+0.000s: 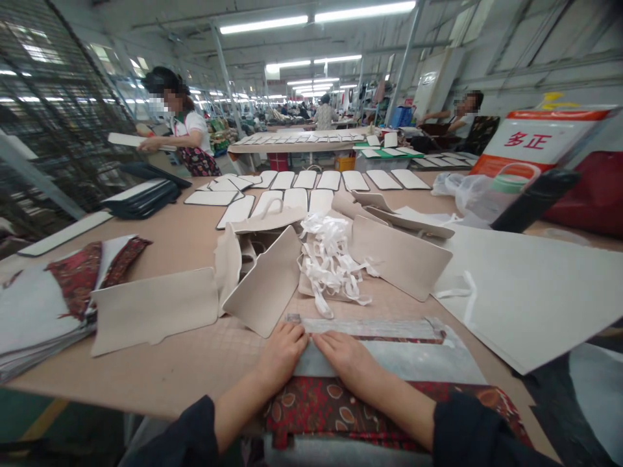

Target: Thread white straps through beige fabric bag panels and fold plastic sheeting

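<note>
My left hand (281, 353) and my right hand (346, 358) lie side by side on a grey-white fabric panel (413, 360) at the table's near edge. Both hands press flat on it with fingers stretched forward, the left at the panel's left end. A folded strip with a red patterned edge (370, 329) runs along the panel's far side. Red paisley cloth (341, 408) shows under the panel near my wrists. Just beyond my fingers lie beige cut pieces (265, 285) and a heap of white ribbon loops (331, 263).
The brown table (185, 240) carries a beige panel (156, 310), a stack of fabric pieces at the left (43, 311), a large grey sheet at the right (530, 298) and rows of white pieces further back (331, 180). Other people work at the left (187, 133) and far right.
</note>
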`<state>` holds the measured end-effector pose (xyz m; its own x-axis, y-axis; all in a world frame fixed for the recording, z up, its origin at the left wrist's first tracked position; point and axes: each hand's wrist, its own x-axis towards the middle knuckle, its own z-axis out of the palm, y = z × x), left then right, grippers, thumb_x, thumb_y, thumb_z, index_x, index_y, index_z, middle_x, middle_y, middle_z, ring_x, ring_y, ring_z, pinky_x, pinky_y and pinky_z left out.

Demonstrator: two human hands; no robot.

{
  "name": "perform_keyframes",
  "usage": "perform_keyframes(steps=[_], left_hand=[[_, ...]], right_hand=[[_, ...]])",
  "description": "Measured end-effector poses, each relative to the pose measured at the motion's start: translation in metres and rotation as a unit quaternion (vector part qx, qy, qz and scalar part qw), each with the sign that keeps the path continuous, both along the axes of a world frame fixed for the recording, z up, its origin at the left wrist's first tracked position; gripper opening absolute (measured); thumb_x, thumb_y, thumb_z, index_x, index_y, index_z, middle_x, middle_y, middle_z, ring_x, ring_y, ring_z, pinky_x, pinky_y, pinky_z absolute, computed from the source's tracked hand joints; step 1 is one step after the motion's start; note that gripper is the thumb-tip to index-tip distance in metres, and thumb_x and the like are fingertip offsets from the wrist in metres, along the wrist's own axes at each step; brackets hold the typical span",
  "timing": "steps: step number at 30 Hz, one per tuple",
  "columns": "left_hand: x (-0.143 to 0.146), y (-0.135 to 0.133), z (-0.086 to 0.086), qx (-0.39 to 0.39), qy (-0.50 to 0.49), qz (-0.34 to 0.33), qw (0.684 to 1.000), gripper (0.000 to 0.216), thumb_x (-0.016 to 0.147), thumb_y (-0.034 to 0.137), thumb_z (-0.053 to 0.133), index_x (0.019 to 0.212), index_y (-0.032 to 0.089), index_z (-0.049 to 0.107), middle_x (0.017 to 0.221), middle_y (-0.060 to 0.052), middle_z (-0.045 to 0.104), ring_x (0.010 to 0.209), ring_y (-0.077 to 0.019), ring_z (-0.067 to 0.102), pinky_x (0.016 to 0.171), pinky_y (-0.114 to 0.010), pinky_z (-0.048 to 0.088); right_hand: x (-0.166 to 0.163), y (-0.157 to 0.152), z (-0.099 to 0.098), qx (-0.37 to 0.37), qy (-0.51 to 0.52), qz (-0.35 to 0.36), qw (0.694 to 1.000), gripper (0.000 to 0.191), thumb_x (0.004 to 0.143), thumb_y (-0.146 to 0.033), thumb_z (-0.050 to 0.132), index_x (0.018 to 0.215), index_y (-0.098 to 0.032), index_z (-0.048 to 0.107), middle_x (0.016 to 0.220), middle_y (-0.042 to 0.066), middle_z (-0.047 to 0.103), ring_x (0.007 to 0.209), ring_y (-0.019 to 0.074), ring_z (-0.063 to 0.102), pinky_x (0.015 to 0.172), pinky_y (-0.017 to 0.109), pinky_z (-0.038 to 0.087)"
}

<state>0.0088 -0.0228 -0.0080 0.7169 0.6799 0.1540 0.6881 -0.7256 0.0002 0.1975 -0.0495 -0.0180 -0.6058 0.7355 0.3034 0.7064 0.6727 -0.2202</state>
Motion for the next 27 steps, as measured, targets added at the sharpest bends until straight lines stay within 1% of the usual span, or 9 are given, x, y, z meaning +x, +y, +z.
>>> perform_keyframes(steps=[4,7,9,12,15,17,19,22,27], left_hand=[[-0.012,-0.010,-0.001,-0.015,-0.022,0.032,0.999,0.019,0.087,0.018,0.043,0.102,0.018,0.055,0.099,-0.006,0.058,0.092,-0.0200,0.049,0.082,-0.035,0.038],[-0.018,-0.014,-0.003,-0.023,-0.059,0.054,0.997,0.020,0.087,0.017,0.042,0.101,0.019,0.055,0.101,-0.005,0.058,0.093,-0.0199,0.049,0.082,-0.035,0.038],[-0.019,-0.014,-0.007,-0.032,-0.097,0.087,0.991,0.019,0.087,0.016,0.042,0.097,0.019,0.057,0.099,-0.004,0.058,0.091,-0.0190,0.050,0.082,-0.034,0.040],[-0.019,-0.010,-0.013,-0.047,-0.151,0.135,0.978,0.018,0.084,0.015,0.044,0.094,0.018,0.058,0.095,-0.005,0.057,0.088,-0.0176,0.050,0.081,-0.031,0.041],[-0.017,-0.007,-0.013,-0.045,-0.138,0.129,0.981,0.022,0.080,0.013,0.047,0.097,0.020,0.059,0.095,-0.005,0.056,0.088,-0.0178,0.050,0.079,-0.031,0.042],[-0.016,-0.007,-0.010,-0.030,-0.105,0.121,0.987,0.021,0.081,0.014,0.046,0.094,0.021,0.060,0.093,-0.005,0.056,0.086,-0.0185,0.050,0.077,-0.032,0.042],[-0.016,-0.009,-0.007,-0.011,-0.080,0.115,0.990,0.018,0.082,0.016,0.046,0.092,0.020,0.061,0.091,-0.005,0.057,0.084,-0.0192,0.050,0.075,-0.033,0.042],[-0.016,-0.012,-0.006,0.009,-0.075,0.110,0.991,0.016,0.082,0.017,0.047,0.091,0.021,0.060,0.091,-0.004,0.058,0.084,-0.0197,0.051,0.074,-0.034,0.043],[-0.021,-0.011,-0.015,-0.015,-0.198,0.159,0.967,0.017,0.080,0.017,0.049,0.094,0.020,0.058,0.096,-0.005,0.056,0.089,-0.0183,0.052,0.081,-0.034,0.043]], right_hand=[[0.001,0.014,0.007,-0.082,0.004,-0.045,0.996,0.034,0.080,-0.006,0.040,0.109,-0.018,0.053,0.086,0.007,0.064,0.081,0.0177,0.059,0.071,0.028,0.047],[-0.012,0.023,0.007,-0.120,0.069,-0.055,0.989,0.036,0.083,-0.007,0.036,0.114,-0.018,0.050,0.089,0.006,0.064,0.083,0.0160,0.059,0.073,0.026,0.047],[-0.021,0.023,0.001,-0.099,0.089,-0.036,0.990,0.037,0.083,-0.006,0.035,0.117,-0.016,0.048,0.092,0.008,0.063,0.087,0.0168,0.058,0.076,0.028,0.046],[-0.029,0.016,-0.009,-0.025,0.065,0.000,0.998,0.037,0.083,-0.006,0.037,0.118,-0.011,0.047,0.095,0.011,0.061,0.090,0.0199,0.055,0.079,0.032,0.046],[-0.027,0.009,-0.011,0.030,0.029,0.047,0.998,0.033,0.084,-0.010,0.040,0.116,-0.011,0.048,0.098,0.012,0.061,0.091,0.0216,0.053,0.080,0.035,0.045],[-0.022,0.007,-0.009,0.037,0.014,0.056,0.998,0.030,0.084,-0.010,0.041,0.113,-0.011,0.050,0.099,0.011,0.061,0.090,0.0211,0.054,0.079,0.034,0.045],[-0.018,0.008,-0.005,0.021,0.002,0.040,0.999,0.027,0.084,-0.009,0.042,0.109,-0.013,0.052,0.096,0.010,0.061,0.089,0.0206,0.054,0.078,0.033,0.045],[-0.018,0.013,-0.002,-0.030,-0.003,-0.017,0.999,0.026,0.083,-0.008,0.041,0.105,-0.016,0.054,0.091,0.008,0.061,0.087,0.0201,0.055,0.076,0.032,0.045],[-0.033,0.032,0.003,-0.112,0.018,-0.105,0.988,0.030,0.080,-0.008,0.041,0.107,-0.016,0.052,0.098,0.009,0.060,0.093,0.0208,0.053,0.081,0.031,0.040]])
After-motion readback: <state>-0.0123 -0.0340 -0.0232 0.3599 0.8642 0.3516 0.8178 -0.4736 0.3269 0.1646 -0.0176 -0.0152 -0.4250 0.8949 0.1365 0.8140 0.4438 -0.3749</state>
